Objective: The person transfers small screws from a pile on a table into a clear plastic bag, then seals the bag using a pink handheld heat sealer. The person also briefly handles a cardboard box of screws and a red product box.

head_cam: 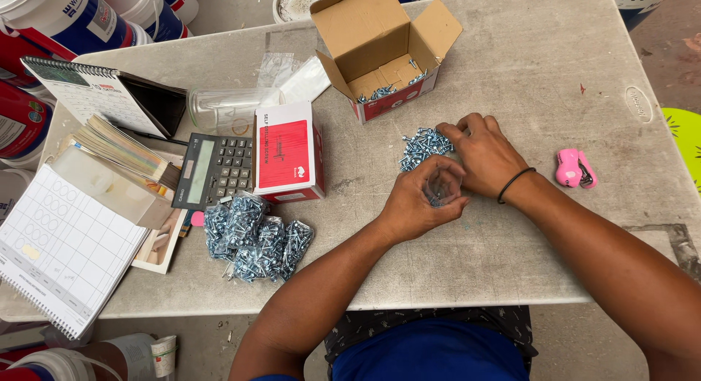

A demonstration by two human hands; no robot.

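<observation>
So there's a loose pile of small silver screws [423,145] sitting on the grey table [526,81], roughly mid-table, just below the open cardboard box [383,48] that has more screws inside. The right hand [482,153] rests on the pile's right edge, fingers curled down onto the screws. The left hand [420,202] is right beside it, touching it, fingers closed around a small clear plastic bag [440,185] with a few screws in it. Further left there's a heap of already filled bags [255,238], a closed red and white box [288,153], a calculator [213,169] and notebooks. A pink stapler [575,168] lies off to the right, well apart.
</observation>
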